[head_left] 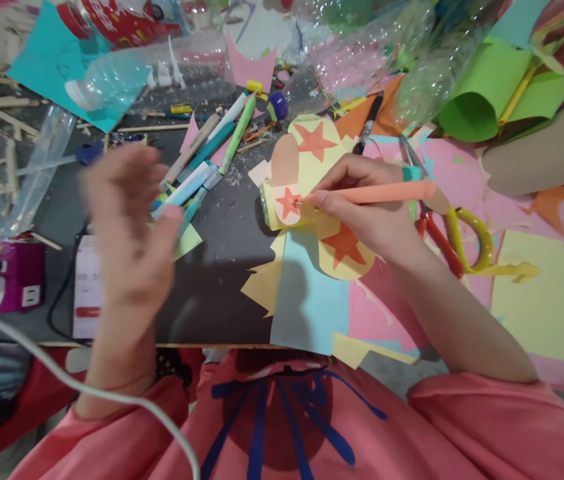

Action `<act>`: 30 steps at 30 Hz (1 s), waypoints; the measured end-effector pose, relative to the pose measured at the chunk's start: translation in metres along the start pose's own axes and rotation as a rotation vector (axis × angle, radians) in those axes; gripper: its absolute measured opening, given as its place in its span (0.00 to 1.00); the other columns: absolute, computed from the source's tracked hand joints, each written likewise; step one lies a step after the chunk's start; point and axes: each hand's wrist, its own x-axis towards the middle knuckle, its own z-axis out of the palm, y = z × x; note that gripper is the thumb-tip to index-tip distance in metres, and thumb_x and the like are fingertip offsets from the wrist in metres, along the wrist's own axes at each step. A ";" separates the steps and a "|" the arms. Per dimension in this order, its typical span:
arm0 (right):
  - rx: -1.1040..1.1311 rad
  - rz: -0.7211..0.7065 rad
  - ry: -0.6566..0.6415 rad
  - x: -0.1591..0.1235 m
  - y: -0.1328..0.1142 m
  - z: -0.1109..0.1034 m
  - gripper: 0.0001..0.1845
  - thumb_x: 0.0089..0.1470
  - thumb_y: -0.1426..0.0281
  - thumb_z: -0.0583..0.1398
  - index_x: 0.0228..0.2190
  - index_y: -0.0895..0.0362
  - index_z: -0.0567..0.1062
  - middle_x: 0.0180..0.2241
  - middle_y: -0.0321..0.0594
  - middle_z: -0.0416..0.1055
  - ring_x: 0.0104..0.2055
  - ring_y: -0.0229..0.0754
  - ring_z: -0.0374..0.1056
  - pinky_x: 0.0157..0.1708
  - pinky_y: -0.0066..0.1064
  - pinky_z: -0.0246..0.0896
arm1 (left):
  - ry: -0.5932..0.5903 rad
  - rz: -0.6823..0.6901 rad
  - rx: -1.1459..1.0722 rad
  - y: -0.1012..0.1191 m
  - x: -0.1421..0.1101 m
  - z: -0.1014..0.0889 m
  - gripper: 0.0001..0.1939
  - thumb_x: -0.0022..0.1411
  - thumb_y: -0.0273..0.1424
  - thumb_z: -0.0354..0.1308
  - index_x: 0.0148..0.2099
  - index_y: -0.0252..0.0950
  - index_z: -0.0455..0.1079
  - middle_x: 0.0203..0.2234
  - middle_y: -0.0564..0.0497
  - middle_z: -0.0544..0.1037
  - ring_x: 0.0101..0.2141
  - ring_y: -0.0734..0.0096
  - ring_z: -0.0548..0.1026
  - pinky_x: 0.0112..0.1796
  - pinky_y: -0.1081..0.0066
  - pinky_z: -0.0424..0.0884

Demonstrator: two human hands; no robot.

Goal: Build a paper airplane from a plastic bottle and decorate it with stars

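My right hand (pixel 379 213) is closed around an orange marker (pixel 387 192). The marker's tip touches or nearly touches a small orange star (pixel 289 203) on a pale rounded paper piece. Larger orange stars lie on yellow paper shapes, one star (pixel 315 140) above and another star (pixel 344 247) below. A peach rounded paper piece (pixel 285 160) sits just above the small star. My left hand (pixel 135 227) is raised over the table's left side, blurred, with thumb and fingers apart and nothing visible in it. Several markers (pixel 202 150) lie just right of it.
Yellow- and red-handled scissors (pixel 472 243) lie right of my right hand. Clear plastic bottles (pixel 157 67) and a green paper roll (pixel 487 90) are at the back. Someone else's arm (pixel 547 143) reaches in from the right. A purple device (pixel 9 277) and a white cable (pixel 87 390) are left.
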 end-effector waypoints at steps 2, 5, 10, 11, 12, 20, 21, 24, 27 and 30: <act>0.009 -0.012 0.018 0.000 0.000 0.001 0.10 0.55 0.65 0.66 0.24 0.51 0.74 0.26 0.35 0.74 0.29 0.40 0.70 0.26 0.34 0.64 | -0.087 -0.083 -0.195 0.008 0.009 0.032 0.29 0.71 0.49 0.52 0.69 0.57 0.50 0.68 0.51 0.60 0.67 0.52 0.61 0.65 0.47 0.64; 0.029 -0.020 0.038 0.000 0.001 0.002 0.10 0.55 0.65 0.67 0.24 0.52 0.74 0.26 0.34 0.74 0.28 0.39 0.70 0.26 0.33 0.65 | -0.082 -0.042 -0.409 0.003 0.016 0.077 0.35 0.65 0.53 0.57 0.69 0.54 0.54 0.70 0.50 0.57 0.70 0.47 0.53 0.68 0.46 0.56; 0.083 -0.026 0.047 0.000 -0.001 0.004 0.09 0.54 0.71 0.66 0.24 0.52 0.74 0.25 0.32 0.73 0.27 0.36 0.68 0.26 0.30 0.63 | 0.058 0.023 -0.613 -0.015 0.014 0.122 0.26 0.70 0.49 0.54 0.67 0.55 0.56 0.66 0.50 0.62 0.66 0.55 0.63 0.65 0.52 0.64; 0.103 -0.033 0.047 0.000 -0.002 0.004 0.09 0.54 0.72 0.66 0.24 0.53 0.73 0.24 0.31 0.73 0.27 0.35 0.67 0.26 0.29 0.62 | 0.051 0.044 -0.633 -0.016 0.013 0.125 0.25 0.71 0.47 0.54 0.66 0.55 0.55 0.65 0.51 0.63 0.66 0.57 0.63 0.65 0.54 0.64; 0.124 -0.040 0.043 0.000 -0.003 0.004 0.09 0.53 0.74 0.66 0.24 0.53 0.73 0.24 0.31 0.73 0.26 0.35 0.67 0.26 0.28 0.61 | 0.040 0.060 -0.644 -0.016 0.012 0.127 0.25 0.71 0.46 0.54 0.66 0.56 0.55 0.65 0.52 0.64 0.66 0.59 0.64 0.66 0.56 0.64; 0.109 -0.013 0.011 -0.001 -0.007 0.006 0.10 0.52 0.74 0.66 0.23 0.54 0.72 0.23 0.29 0.71 0.26 0.34 0.64 0.25 0.29 0.59 | -0.009 0.078 -0.574 -0.016 0.014 0.122 0.26 0.70 0.48 0.54 0.65 0.48 0.56 0.61 0.46 0.68 0.63 0.58 0.69 0.63 0.58 0.68; 0.091 -0.013 0.012 -0.001 -0.007 0.006 0.10 0.52 0.73 0.66 0.24 0.54 0.72 0.23 0.30 0.71 0.26 0.34 0.64 0.25 0.29 0.59 | -0.003 0.082 -0.573 -0.016 0.014 0.122 0.26 0.70 0.48 0.54 0.65 0.48 0.56 0.61 0.46 0.68 0.63 0.57 0.69 0.62 0.58 0.68; 0.039 -0.022 0.003 -0.002 -0.007 0.006 0.10 0.54 0.72 0.66 0.24 0.53 0.71 0.24 0.30 0.72 0.26 0.35 0.65 0.26 0.30 0.60 | 0.010 0.089 -0.571 -0.016 0.014 0.123 0.26 0.70 0.48 0.54 0.65 0.48 0.56 0.60 0.46 0.68 0.62 0.58 0.69 0.61 0.58 0.68; 0.004 -0.018 -0.018 -0.003 -0.007 0.004 0.10 0.55 0.71 0.66 0.24 0.53 0.72 0.24 0.31 0.72 0.26 0.36 0.66 0.25 0.31 0.60 | 0.014 0.083 -0.558 -0.016 0.013 0.124 0.26 0.70 0.48 0.54 0.65 0.47 0.56 0.59 0.46 0.69 0.61 0.58 0.70 0.61 0.58 0.69; 0.004 -0.025 -0.017 -0.003 -0.007 0.003 0.11 0.54 0.71 0.67 0.23 0.53 0.72 0.23 0.31 0.72 0.25 0.36 0.65 0.24 0.30 0.58 | 0.011 0.071 -0.572 -0.015 0.013 0.123 0.26 0.70 0.48 0.54 0.64 0.47 0.57 0.59 0.46 0.69 0.61 0.58 0.70 0.61 0.57 0.69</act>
